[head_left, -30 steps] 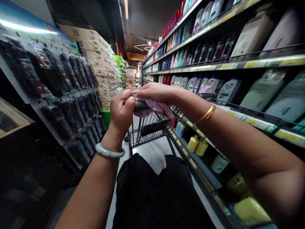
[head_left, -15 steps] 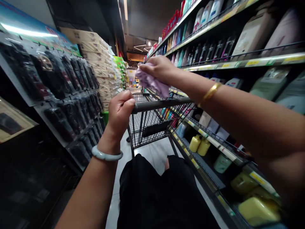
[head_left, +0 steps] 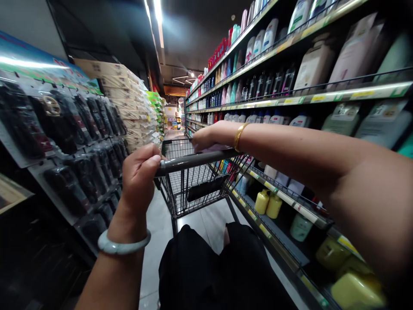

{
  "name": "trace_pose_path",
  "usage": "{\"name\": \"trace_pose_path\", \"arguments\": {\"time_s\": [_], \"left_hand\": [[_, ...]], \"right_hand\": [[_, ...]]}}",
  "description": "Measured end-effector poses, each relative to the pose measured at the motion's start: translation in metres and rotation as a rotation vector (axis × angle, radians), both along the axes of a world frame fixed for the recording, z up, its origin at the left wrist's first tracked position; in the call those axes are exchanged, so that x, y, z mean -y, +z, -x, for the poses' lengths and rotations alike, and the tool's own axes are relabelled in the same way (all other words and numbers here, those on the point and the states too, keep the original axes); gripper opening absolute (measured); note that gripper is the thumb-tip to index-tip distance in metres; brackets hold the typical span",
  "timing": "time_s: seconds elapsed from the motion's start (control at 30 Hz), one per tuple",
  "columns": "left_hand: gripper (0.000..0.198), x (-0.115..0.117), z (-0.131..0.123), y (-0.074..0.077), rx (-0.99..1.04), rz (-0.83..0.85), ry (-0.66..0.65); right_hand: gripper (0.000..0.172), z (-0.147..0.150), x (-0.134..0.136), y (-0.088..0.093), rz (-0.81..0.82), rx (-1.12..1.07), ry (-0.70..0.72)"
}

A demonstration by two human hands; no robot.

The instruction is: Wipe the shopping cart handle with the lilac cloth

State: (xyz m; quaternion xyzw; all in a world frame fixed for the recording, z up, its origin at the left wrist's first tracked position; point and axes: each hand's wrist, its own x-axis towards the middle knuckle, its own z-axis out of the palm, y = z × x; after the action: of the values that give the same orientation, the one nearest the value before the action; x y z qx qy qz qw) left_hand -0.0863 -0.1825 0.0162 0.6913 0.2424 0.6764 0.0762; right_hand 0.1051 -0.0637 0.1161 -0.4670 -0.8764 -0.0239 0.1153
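My left hand (head_left: 140, 174) is closed around the left end of the dark handlebar (head_left: 196, 160) of a shopping cart (head_left: 183, 185). A pale jade-like bangle circles that wrist. Reaching over the bar from the right, my right hand (head_left: 211, 134) holds a lilac cloth (head_left: 215, 148), of which only a strip shows beneath the palm. The hand and cloth are just beyond the handlebar; whether the cloth touches the bar I cannot tell. A gold bangle is on the right wrist. The cart's wire basket is partly hidden by the bar and my forearm.
Shelves (head_left: 277, 101) of shampoo and lotion bottles line the right side, with yellow pump bottles (head_left: 267, 203) low down. Packaged dark goods hang on a rack (head_left: 80, 159) at left. Stacked cartons (head_left: 119, 101) stand beyond it. A tiled floor (head_left: 206, 224) runs ahead.
My right hand has come down with the lilac cloth, from above the bar to its far side. My left hand and its end of the bar appear lower and farther left.
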Motion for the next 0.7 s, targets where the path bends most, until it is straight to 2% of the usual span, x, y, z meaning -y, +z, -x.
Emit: {"name": "trace_pose_path", "arguments": {"time_s": [0.07,0.13,0.2,0.3,0.37,0.47,0.53,0.6,0.7], "left_hand": [[0.023,0.000,0.005,-0.001,0.018,0.012,0.000],[0.023,-0.002,0.009,-0.002,0.016,0.011,-0.004],[0.024,-0.003,0.012,-0.001,0.002,0.013,-0.015],[0.025,-0.004,0.011,0.000,-0.005,0.032,-0.018],[0.024,-0.004,0.009,0.001,0.021,0.038,-0.022],[0.023,-0.001,0.008,0.002,0.034,0.051,-0.014],[0.022,0.000,0.009,0.002,0.011,0.062,0.016],[0.022,0.001,0.011,0.002,0.003,0.066,0.046],[0.020,0.002,0.013,0.002,0.003,0.083,0.062]], "right_hand": [[0.011,0.005,0.002,0.000,0.110,0.091,0.149],[0.008,0.000,-0.006,0.004,0.098,0.133,0.153],[0.010,-0.019,-0.021,0.014,0.039,0.174,0.042],[0.024,-0.063,-0.044,0.030,-0.071,0.109,-0.124],[0.031,-0.086,-0.050,0.032,-0.092,0.113,-0.275],[0.026,-0.099,-0.048,0.019,0.018,0.206,-0.377],[0.020,-0.097,-0.044,0.007,0.095,0.208,-0.331],[0.026,-0.097,-0.042,-0.001,0.139,0.158,-0.268],[0.027,-0.117,-0.039,-0.003,0.164,0.119,-0.242]]}}
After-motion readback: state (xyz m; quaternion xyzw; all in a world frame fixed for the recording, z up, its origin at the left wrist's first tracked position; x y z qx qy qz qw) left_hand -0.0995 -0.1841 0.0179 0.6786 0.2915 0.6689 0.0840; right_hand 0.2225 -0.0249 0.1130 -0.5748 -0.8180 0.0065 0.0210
